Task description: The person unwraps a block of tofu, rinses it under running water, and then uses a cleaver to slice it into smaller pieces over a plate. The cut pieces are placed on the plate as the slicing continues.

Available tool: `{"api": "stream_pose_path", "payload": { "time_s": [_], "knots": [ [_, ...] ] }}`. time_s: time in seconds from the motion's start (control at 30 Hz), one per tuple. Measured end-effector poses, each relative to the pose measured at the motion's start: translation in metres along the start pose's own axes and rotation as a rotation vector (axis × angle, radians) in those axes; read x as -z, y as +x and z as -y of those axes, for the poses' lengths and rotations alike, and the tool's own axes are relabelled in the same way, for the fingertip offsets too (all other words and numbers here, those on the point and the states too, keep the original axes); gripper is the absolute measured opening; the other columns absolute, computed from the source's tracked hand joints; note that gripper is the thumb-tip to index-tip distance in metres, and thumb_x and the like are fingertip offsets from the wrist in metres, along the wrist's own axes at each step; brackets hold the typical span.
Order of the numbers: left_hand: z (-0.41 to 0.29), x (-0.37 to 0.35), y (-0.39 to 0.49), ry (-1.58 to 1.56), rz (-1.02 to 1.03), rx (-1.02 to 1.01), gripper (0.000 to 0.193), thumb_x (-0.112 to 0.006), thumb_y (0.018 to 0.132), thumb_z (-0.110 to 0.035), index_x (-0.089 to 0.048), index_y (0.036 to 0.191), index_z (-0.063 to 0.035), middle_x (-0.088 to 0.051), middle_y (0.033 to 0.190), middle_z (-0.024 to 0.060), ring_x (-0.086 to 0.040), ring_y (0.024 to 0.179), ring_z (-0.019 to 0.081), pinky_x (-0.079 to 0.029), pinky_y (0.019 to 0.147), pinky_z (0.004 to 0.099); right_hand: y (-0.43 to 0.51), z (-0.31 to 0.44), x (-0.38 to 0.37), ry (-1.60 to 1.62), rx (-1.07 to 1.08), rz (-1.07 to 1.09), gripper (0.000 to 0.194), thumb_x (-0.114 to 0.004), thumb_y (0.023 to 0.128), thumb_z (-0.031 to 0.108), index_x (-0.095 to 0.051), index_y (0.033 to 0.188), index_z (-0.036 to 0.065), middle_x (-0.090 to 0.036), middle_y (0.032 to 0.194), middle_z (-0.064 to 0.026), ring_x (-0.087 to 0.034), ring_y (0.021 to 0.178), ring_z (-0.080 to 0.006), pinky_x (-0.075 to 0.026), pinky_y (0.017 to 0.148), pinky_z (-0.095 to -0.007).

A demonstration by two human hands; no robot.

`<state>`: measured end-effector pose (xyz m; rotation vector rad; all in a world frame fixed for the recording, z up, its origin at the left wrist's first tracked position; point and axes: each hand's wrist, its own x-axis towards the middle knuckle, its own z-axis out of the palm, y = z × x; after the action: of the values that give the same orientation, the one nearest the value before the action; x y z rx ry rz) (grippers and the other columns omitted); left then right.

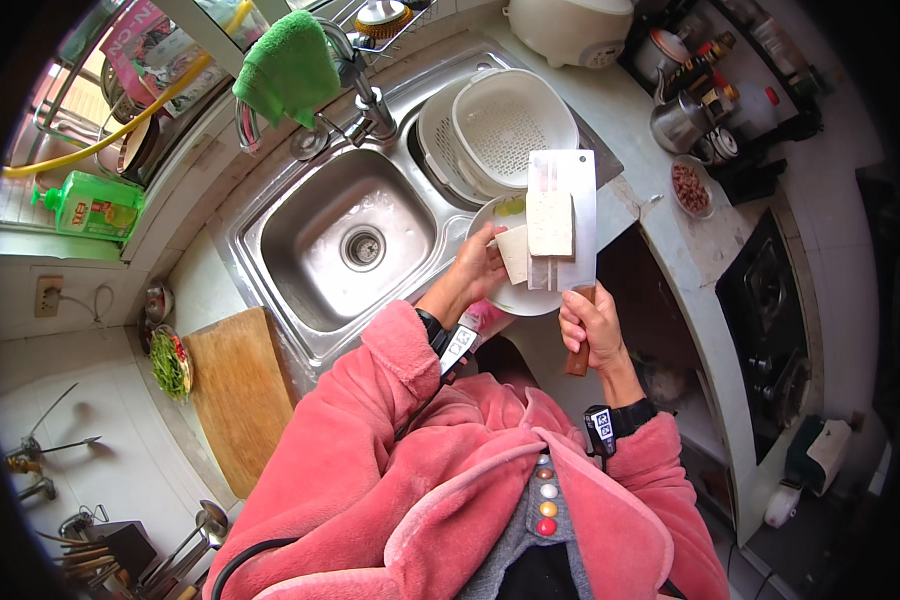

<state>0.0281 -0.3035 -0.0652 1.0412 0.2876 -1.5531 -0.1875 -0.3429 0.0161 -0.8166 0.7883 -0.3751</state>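
My right hand (594, 324) grips the wooden handle of a cleaver (583, 225), its broad blade lying flat over a white plate. A pale block of tofu (550, 223) rests on the blade. Beside the blade, a second pale tofu piece (514, 253) leans at a tilt, with the fingers of my left hand (483, 264) at its left edge; whether they grip it is hard to tell. Under both pieces is the round white plate (521, 300), with a green leaf pattern near its far rim.
A steel sink (349, 232) has white colanders (514, 127) in its right basin. A green cloth (289, 71) hangs on the faucet. Left stand a wooden cutting board (232, 397) and a plate of green vegetables (170, 364); right, a bowl of chopped meat (691, 187) and a stove (769, 300).
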Motion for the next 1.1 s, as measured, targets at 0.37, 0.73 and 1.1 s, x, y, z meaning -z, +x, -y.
{"api": "stream_pose_path", "payload": {
  "time_s": [0.37, 0.73, 1.1],
  "knots": [
    [0.013, 0.008, 0.033, 0.519, 0.016, -0.486, 0.053, -0.05, 0.094, -0.002, -0.038, 0.145, 0.0082, -0.059, 0.132, 0.0195, -0.058, 0.122, 0.0279, -0.046, 0.103, 0.0374, -0.021, 0.016, 0.034, 0.057, 0.112, -0.1, 0.013, -0.058, 0.1, 0.013, -0.047, 0.095, 0.008, -0.044, 0.068, 0.0014, -0.04, 0.045, -0.0026, -0.037, 0.035, -0.0191],
    [0.002, -0.011, 0.016, 0.852, -0.104, -0.839, 0.051, -0.05, 0.099, -0.019, -0.044, 0.144, 0.0054, -0.053, 0.142, 0.0257, -0.052, 0.132, 0.0347, -0.038, 0.112, 0.0388, -0.025, 0.017, 0.022, 0.031, 0.075, -0.096, 0.014, -0.061, 0.098, 0.011, -0.048, 0.103, 0.007, -0.046, 0.069, -0.0002, -0.042, 0.045, -0.0046, -0.04, 0.036, -0.0219],
    [0.017, -0.053, -0.022, 0.145, 0.106, -0.586, 0.081, -0.047, 0.1, -0.061, -0.022, 0.153, -0.0046, -0.035, 0.151, 0.0138, -0.037, 0.138, 0.0257, -0.03, 0.114, 0.0369, -0.016, 0.023, -0.04, -0.794, 0.138, -0.137, 0.023, -0.061, 0.096, 0.015, -0.05, 0.108, -0.001, -0.059, 0.066, -0.0104, -0.056, 0.045, -0.0139, -0.044, 0.039, -0.0316]
  ]
}}
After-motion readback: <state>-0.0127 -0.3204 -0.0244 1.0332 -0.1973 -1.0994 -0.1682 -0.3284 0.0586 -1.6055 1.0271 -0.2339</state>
